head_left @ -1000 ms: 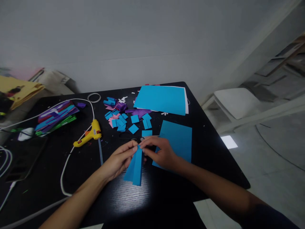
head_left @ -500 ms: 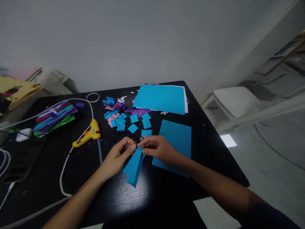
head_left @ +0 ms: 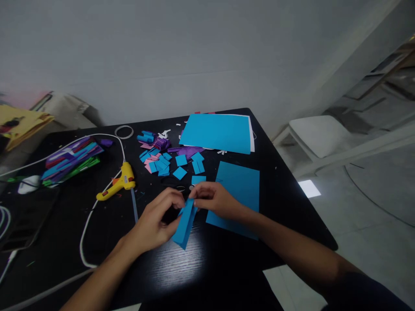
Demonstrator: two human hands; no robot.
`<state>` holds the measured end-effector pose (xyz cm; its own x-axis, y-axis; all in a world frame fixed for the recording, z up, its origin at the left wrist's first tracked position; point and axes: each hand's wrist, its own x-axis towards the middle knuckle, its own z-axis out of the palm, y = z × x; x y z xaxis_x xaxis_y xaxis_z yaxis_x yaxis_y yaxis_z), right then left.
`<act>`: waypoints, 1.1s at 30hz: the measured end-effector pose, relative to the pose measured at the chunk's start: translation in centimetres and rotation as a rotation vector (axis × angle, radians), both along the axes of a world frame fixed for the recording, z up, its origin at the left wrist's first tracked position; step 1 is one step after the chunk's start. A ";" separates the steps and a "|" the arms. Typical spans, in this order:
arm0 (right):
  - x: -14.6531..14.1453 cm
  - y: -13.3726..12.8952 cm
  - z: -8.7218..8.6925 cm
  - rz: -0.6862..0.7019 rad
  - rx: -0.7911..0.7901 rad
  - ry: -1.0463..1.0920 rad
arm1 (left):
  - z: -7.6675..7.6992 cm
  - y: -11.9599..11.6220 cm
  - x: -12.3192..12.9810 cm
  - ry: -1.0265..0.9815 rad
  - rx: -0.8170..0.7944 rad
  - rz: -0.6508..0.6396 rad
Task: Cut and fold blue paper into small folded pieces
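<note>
Strip of blue paper (head_left: 184, 229), narrow and folded lengthwise, is held in the air above the near part of the black table (head_left: 288, 220). It slants, upper end leaning away from the person and to the right, lower end toward the near edge.

Right hand (head_left: 212, 199): grip narrow, thumb and fingertips pinched on the strip's upper end. Left hand (head_left: 160, 218): fingers curled, a gap between forefinger and thumb, thumb at the strip's left edge — cannot tell whether this grip presses on the paper or only steadies it.

Flat blue rectangular paper sheet (head_left: 241, 185) lies on the table beside the right hand, partly covered by that hand and forearm. Beyond it, a larger blue sheet (head_left: 215, 131) rests over white paper, whose edge shows along the right side.

Small blue paper squares (head_left: 180, 173) lie just past the hands, some apart, others heaped with pink paper pieces (head_left: 149, 167). Purple paper pieces (head_left: 188, 152) are near the larger sheet.

Left of the left hand: yellow plastic glue gun (head_left: 121, 182) on its side, white cord (head_left: 81, 242) looped around it. Farther left, a pile of multicoloured paper strips (head_left: 73, 159). White stool (head_left: 319, 134) stands off the table's right side — well apart from the work.
</note>
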<state>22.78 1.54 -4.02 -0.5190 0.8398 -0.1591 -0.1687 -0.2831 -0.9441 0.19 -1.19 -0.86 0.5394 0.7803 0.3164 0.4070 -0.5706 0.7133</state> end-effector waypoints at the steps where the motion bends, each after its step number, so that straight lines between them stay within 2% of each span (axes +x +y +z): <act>1: 0.0 0.0 0.1 0.003 0.003 -0.004 | -0.1 0.0 0.1 -0.015 -0.004 0.016; 11: 0.1 -0.1 -0.1 0.039 0.026 0.040 | -0.8 -0.1 0.1 -0.053 -0.032 0.072; 20: -0.2 -0.3 -0.6 -0.032 0.046 0.036 | -0.8 0.0 0.3 -0.053 0.018 0.115; 25: -0.1 -0.4 -0.6 -0.040 0.078 0.011 | -0.9 0.1 0.4 -0.067 0.077 0.063; 29: -0.1 -0.6 -0.5 -0.068 0.128 -0.083 | -0.9 0.0 0.2 -0.064 0.079 0.019; 33: -0.2 -0.7 -0.4 -0.079 0.173 -0.085 | -0.8 -0.1 -0.2 -0.008 0.073 -0.037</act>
<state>22.63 0.82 -4.41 -0.4414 0.8959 -0.0498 -0.1017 -0.1051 -0.9893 0.01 -1.28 -1.68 0.5646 0.7343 0.3767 0.3787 -0.6361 0.6723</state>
